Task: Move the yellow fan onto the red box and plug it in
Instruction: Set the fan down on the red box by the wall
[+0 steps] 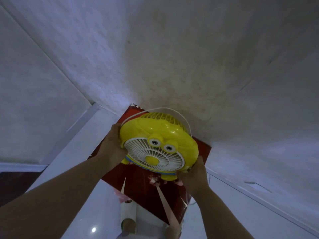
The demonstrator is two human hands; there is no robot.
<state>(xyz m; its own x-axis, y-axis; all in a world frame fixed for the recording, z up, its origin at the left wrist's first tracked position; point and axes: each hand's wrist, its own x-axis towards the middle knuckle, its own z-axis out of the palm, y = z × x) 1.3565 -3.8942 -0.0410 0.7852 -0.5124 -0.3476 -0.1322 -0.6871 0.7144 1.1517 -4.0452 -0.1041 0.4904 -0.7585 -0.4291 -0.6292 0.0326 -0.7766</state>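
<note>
The yellow fan (158,144) is held between both hands directly over the red box (146,183), which stands in the corner where two white walls (189,57) meet. The left hand (112,145) cups the fan's casing at about 9 o'clock, and the right hand (193,176) grips it at about 4 o'clock, near the lower feet; both hands are pressed flat against the shell, with the fingers wrapped behind it and mostly hidden, so I cannot tell how far they are spread. The fan's white grille faces the camera and slightly downward, and its flat disc is tilted, with the top edge leaning toward the corner at 12 o'clock. Its feet point toward 6 o'clock and seem to hover just above or barely touch the box top; contact cannot be confirmed. The white cord (172,112) loops over the fan's back from 10 o'clock to 2 o'clock; no plug or socket is in view. Both hands are equally close, so the coming move is probably a joint lowering and levelling of the feet onto the lid. The box top leaves room toward 6 o'clock, while the walls press close at 12 and 2 o'clock. The box's near corner overhangs the pale floor (103,213), so the fan should sit well inward from that edge.
</note>
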